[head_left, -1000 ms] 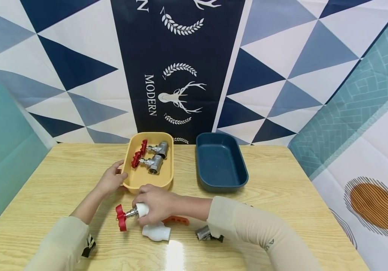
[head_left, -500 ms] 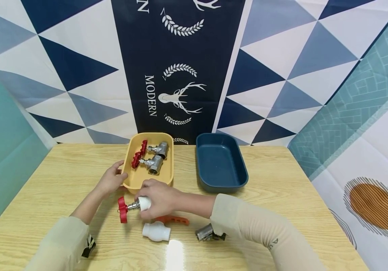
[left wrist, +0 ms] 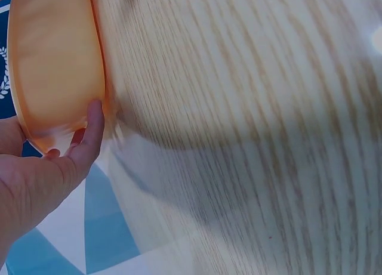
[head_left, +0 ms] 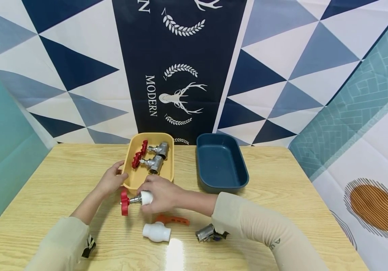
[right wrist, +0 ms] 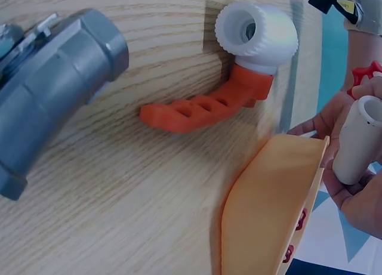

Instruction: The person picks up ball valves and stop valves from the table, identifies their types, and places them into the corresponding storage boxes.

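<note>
Our right hand [head_left: 161,195] grips the white plastic valve with red handwheel [head_left: 136,199]; our left hand [head_left: 112,180] pinches the yellow oval plastic tray [head_left: 170,165] rim. We should lift it clear of that rim toward twelve o'clock, beside the two metal valves [head_left: 153,158].

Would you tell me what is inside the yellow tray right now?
Inside the yellow tray lie two metal valves with red handwheels, side by side. The right hand, holding a white valve, covers the tray's near edge.
</note>
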